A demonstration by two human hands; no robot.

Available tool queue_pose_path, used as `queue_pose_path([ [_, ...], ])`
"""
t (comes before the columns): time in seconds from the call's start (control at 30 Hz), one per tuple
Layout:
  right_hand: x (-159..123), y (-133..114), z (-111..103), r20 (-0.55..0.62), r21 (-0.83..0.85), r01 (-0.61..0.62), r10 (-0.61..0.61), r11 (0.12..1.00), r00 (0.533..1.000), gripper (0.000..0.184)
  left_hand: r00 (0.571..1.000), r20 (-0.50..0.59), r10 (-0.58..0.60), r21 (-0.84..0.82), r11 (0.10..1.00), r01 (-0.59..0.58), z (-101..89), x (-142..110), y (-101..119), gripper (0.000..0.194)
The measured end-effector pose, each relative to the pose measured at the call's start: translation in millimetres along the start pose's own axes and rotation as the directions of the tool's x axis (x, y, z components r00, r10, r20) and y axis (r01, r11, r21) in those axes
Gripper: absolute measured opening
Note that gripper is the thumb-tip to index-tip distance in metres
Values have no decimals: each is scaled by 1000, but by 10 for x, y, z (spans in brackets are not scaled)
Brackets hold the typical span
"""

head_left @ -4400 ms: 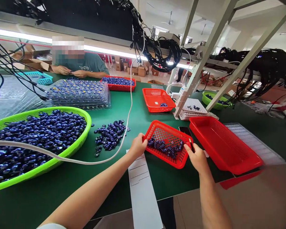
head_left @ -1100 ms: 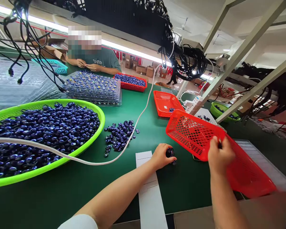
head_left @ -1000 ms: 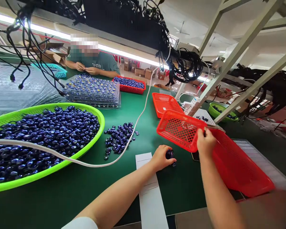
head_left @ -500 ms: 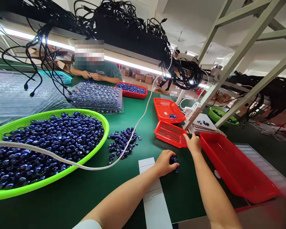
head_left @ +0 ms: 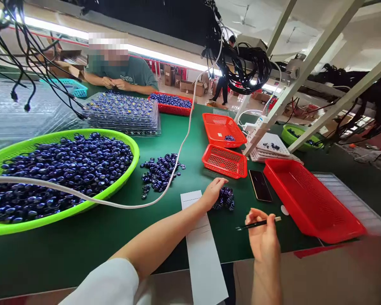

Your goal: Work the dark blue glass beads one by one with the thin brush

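Observation:
My left hand (head_left: pixel 213 194) is cupped, its fingers reaching along the far left side of a small heap of shiny dark-blue ring-shaped pieces (head_left: pixel 226 199). No piece shows lifted in it, and its inner side is partly hidden. A slim black pen (head_left: pixel 257 224) with a pale end lies across the fingers of my right hand (head_left: pixel 263 237), gripped by the thumb, above the table's front edge. Under my left forearm is a long white paper sheet (head_left: pixel 203 254) with printed lines. A dark phone (head_left: pixel 260 185) lies beyond my right hand.
A green basket (head_left: pixel 133 159) full of blue pieces stands left, with a loose pile (head_left: pixel 160 171) beside it. Red baskets (head_left: pixel 225 162) and a long red tray (head_left: pixel 317 203) stand right. A white cable (head_left: pixel 130 206) crosses the table. A co-worker (head_left: pixel 120 76) sits opposite.
My right hand has come back from the red basket's corner toward me and now holds a pen. My left hand has shifted to the heap's far left side. The phone now shows.

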State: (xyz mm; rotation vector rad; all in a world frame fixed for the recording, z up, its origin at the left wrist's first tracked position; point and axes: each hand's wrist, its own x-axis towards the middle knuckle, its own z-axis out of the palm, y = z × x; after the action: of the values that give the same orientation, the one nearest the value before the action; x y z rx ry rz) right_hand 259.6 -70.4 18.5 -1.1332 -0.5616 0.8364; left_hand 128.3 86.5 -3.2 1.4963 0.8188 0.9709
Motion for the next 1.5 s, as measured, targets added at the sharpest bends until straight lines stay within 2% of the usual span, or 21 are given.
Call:
queue_pose_path([
  [0.1,-144,207,46,80,127,-148,139,981,987,50,1000,-21,-7,-31,1000,6,23,-16,24,46],
  [0.17,-204,278,65,123,174,-207,188,963,975,48,1000,-25,-16,-15,1000,15,-23,-34,44,43],
  [0.3,-235,270,-12,161,229,-246,212,942,964,43,1000,-12,-23,86,996,24,-302,-201,126,26],
  [0.4,-224,261,-86,182,235,-271,232,933,956,30,996,86,-4,226,974,-15,-530,-437,159,23],
  [0.53,-227,333,-48,195,225,-277,235,934,952,24,953,300,36,487,853,-185,-618,-639,70,38],
  [0.67,-241,397,24,207,205,-244,201,948,957,22,911,400,96,592,732,-337,-551,-590,-39,36],
  [0.83,-261,420,11,215,172,-226,187,959,959,19,870,480,111,646,626,-436,-529,-503,-39,35],
  [1.03,-273,447,27,193,117,-239,215,964,957,24,862,489,135,694,539,-478,-480,-493,-20,27],
  [1.2,-282,447,21,222,99,-214,188,972,957,21,875,466,133,748,470,-470,-379,-450,-22,19],
  [1.37,-285,428,12,280,92,-180,148,979,949,17,892,429,142,757,482,-441,-302,-440,41,17],
  [1.5,-290,410,5,301,63,-153,128,986,945,20,926,347,149,734,571,-367,-424,-517,187,19],
])
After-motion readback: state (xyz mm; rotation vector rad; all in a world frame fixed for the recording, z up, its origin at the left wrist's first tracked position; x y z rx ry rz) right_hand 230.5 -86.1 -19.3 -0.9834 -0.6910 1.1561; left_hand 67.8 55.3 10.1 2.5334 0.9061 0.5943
